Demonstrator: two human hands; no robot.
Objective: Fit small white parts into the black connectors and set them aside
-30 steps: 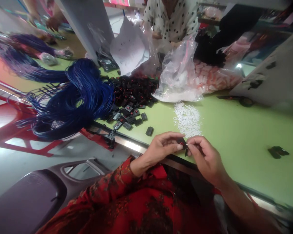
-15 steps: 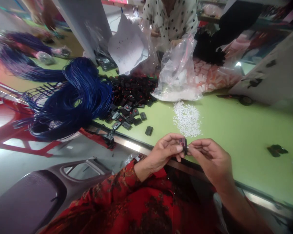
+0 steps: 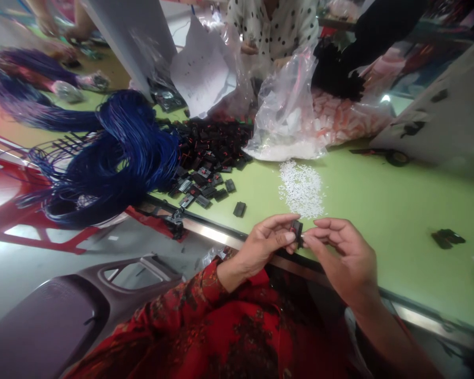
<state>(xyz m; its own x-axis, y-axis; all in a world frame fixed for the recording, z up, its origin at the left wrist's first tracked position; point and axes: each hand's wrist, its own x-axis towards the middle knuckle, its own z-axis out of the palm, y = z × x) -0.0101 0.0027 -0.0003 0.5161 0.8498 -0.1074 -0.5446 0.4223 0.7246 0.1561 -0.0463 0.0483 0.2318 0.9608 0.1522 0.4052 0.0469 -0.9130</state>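
Note:
Between the thumb and fingers of my left hand (image 3: 260,245) is a small black connector (image 3: 297,229), held above the table's front edge. My right hand (image 3: 345,258) is pinched at the connector's right side, on something pale and tiny that I cannot make out. Just beyond both hands lies a spread of small white pieces (image 3: 301,189) on the green table (image 3: 379,210). One loose black connector (image 3: 239,209) rests to the left of them, near a large pile of black connectors (image 3: 215,142).
A coil of blue wires (image 3: 130,142) lies at the left. Clear plastic bags (image 3: 286,116) stand behind the white pieces. Black parts (image 3: 447,238) lie at the right. Across the table is a person in a dotted shirt (image 3: 276,31). A chair (image 3: 47,326) stands at lower left.
The connector in my left hand has turned slightly, showing more of its dark face. Both hands stay close together in nearly the same place. The view has shifted slightly.

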